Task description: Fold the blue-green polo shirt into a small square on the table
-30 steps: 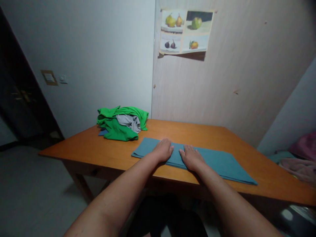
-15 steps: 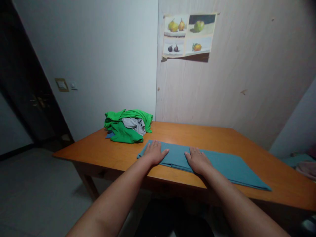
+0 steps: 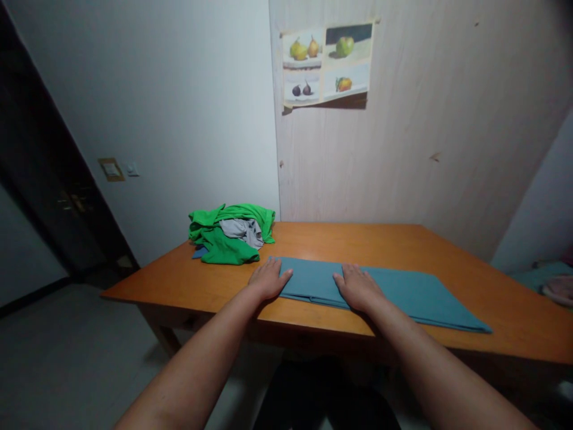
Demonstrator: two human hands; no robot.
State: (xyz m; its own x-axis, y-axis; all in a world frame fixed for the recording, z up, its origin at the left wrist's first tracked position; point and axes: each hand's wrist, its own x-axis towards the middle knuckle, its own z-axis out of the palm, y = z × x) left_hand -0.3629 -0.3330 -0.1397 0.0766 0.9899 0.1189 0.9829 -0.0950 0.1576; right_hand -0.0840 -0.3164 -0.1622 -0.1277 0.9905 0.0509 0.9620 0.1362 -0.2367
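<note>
A blue-green cloth (image 3: 403, 292), folded into a long flat strip, lies along the front of the wooden table (image 3: 340, 242); its exact kind does not show. My left hand (image 3: 267, 279) rests flat over the cloth's left end, fingers stretched out and thumb apart, hiding that corner. On the middle of the cloth lies my right hand (image 3: 357, 286), palm down with its fingers out and thumb spread. Neither hand grips anything.
At the table's back left sits a crumpled pile of green clothes (image 3: 228, 245) with a grey cloth (image 3: 242, 229) in it. A wall with a fruit picture (image 3: 326, 65) rises behind the table. The front edge runs close to the cloth.
My left hand has slid a little to the left, onto the cloth's left end. My right hand stays nearly in place on the cloth. The view has tilted slightly.
</note>
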